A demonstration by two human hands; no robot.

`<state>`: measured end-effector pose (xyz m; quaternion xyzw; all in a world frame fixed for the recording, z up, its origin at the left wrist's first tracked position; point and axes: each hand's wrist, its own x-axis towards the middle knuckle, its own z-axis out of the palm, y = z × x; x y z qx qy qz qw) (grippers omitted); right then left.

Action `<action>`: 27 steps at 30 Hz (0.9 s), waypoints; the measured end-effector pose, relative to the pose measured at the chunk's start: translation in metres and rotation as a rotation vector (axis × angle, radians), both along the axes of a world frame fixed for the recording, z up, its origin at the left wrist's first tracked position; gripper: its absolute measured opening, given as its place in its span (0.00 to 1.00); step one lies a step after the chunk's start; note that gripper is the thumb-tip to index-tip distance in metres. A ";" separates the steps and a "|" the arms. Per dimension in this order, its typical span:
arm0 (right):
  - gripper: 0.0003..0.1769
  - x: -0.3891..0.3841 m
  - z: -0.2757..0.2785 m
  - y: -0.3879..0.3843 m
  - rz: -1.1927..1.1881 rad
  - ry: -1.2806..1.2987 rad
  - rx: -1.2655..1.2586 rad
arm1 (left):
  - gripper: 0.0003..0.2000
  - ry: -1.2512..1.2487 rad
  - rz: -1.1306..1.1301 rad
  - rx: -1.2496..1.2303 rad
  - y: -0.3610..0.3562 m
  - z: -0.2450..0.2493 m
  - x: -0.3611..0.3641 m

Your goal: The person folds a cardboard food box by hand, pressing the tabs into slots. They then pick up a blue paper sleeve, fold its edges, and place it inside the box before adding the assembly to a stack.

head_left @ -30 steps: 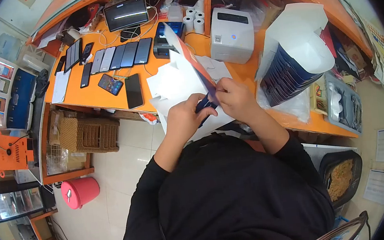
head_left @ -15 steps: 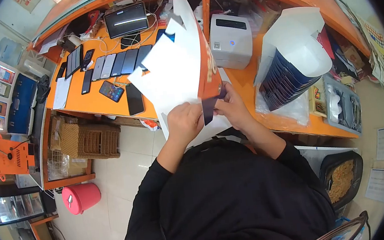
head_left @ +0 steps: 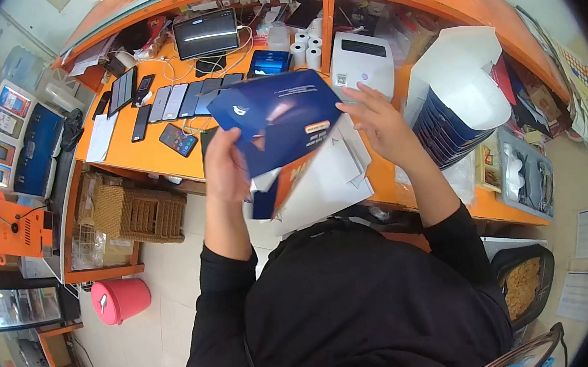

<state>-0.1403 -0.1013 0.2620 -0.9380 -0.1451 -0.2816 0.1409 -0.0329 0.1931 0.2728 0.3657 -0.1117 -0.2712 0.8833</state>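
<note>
A blue and orange printed card piece [head_left: 283,113] with folded panels is held up over the desk's front edge, slightly blurred. My left hand [head_left: 226,163] grips its left side, fingers wrapped round the edge. At its right edge is my right hand [head_left: 377,119], fingers spread, close to the corner; whether it touches is unclear. White cut sheets [head_left: 329,180] lie beneath the card. To the right stands a stack of nested blue and white card boxes [head_left: 445,121].
Several phones [head_left: 174,101] and a tablet [head_left: 206,33] lie on the orange desk at the left. A white printer [head_left: 362,65] stands behind my right hand, with paper rolls [head_left: 305,47] beside it. A grey tray [head_left: 526,173] is at the right.
The card has turned, so its blue printed face now shows instead of the white one. My right hand has opened and moved up and right; my left hand has moved left with the card.
</note>
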 end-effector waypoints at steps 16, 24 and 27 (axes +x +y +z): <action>0.08 -0.047 0.030 0.082 -0.023 -0.179 0.630 | 0.10 -1.412 0.766 0.831 -0.051 -0.011 -0.059; 0.13 -0.042 0.034 0.094 0.068 -0.226 0.391 | 0.12 -1.363 0.558 0.964 -0.051 -0.049 -0.055; 0.13 -0.045 0.037 0.095 0.074 -0.177 0.384 | 0.11 -1.353 0.652 0.768 -0.054 -0.018 -0.069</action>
